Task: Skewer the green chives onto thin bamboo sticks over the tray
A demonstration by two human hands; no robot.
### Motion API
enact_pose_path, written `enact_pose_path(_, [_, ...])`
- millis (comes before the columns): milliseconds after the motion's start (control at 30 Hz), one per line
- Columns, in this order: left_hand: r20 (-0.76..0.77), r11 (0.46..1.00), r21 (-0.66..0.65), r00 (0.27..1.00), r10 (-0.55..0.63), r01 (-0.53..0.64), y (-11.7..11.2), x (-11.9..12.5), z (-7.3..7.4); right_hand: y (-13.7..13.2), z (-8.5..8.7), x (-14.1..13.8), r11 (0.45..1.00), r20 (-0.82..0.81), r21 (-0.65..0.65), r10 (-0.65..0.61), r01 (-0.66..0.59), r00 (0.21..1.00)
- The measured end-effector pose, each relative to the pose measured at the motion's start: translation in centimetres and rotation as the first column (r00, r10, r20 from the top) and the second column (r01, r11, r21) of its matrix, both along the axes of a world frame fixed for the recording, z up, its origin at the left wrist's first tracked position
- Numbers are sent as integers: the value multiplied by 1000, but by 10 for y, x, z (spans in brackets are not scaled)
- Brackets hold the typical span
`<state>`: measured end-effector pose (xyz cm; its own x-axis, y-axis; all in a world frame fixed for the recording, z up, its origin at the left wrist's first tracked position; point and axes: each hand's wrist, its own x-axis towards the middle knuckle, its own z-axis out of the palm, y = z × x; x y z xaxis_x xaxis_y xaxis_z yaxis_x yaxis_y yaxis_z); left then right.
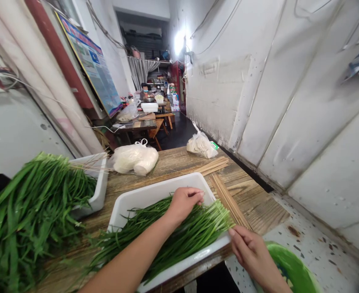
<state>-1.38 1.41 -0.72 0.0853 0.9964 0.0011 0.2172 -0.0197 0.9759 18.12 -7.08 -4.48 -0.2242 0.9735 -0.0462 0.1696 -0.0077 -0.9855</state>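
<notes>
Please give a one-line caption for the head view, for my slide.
Left hand rests on green chives in a white tray; right hand beside bamboo skewers.

The left hand [184, 202] rests with curled fingers on the chives [185, 236] in the white tray [150, 193]. At the tray's four o'clock corner, the right hand [250, 249] sits just beside the near ends of the bamboo skewers [228, 199]. A larger chive heap [29, 211] lies at the tray's nine o'clock.
</notes>
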Motion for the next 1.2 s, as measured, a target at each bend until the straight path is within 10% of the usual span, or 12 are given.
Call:
enact_pose_path(267, [197, 983, -174, 980, -25, 60, -8, 6, 6, 2, 8, -3, 999, 13, 37, 21, -21, 1000])
enact_pose_path(1200, [299, 984, -179, 953, 49, 6, -13, 9, 10, 7, 12, -7, 997, 6, 66, 44, -44, 999])
